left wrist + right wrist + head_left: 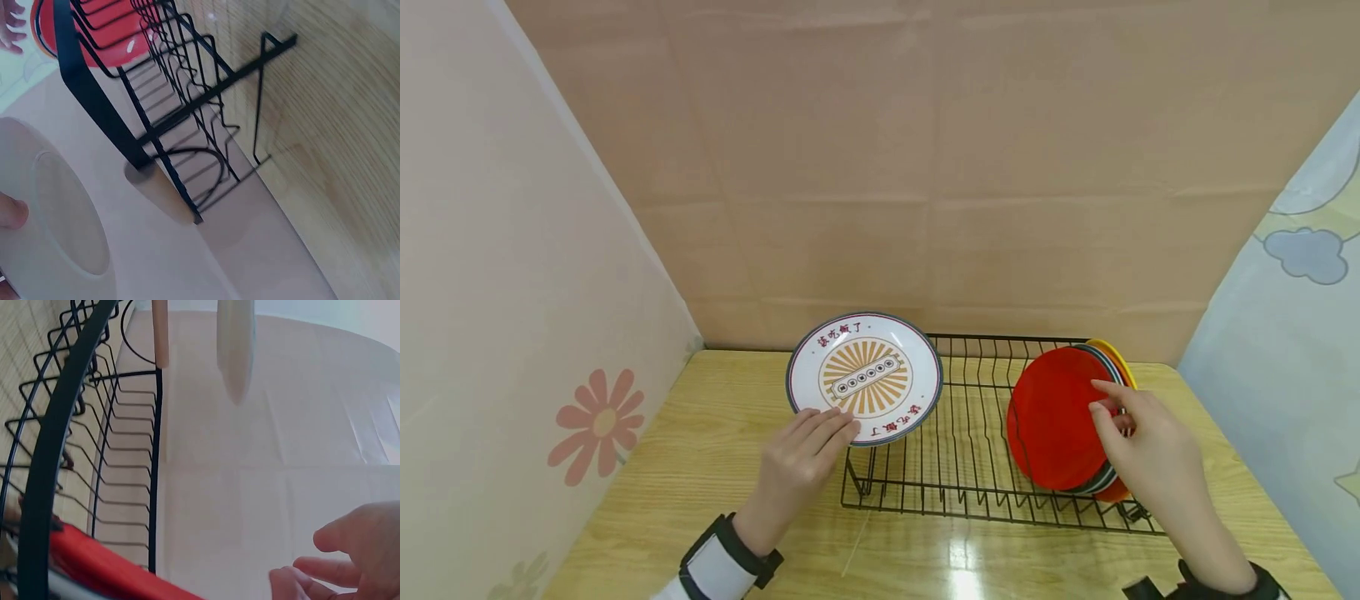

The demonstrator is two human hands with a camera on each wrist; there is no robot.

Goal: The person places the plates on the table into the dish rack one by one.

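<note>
A white patterned plate stands on edge at the 9 o'clock end of a black wire dish rack, the left hand gripping its lower rim, fingers across the printed face. At the rack's 3 o'clock end, a red plate fronts a row of upright plates, a yellow plate at the back; the right hand pinches the row's top edge with curled fingers. The rack sits on a wooden table ringed by fabric screens, a flower print at 9 o'clock, clouds at 3 o'clock. Handling this well likely calls for seating the patterned plate's rim squarely between two wires while the other hand steadies the row against tipping.
</note>
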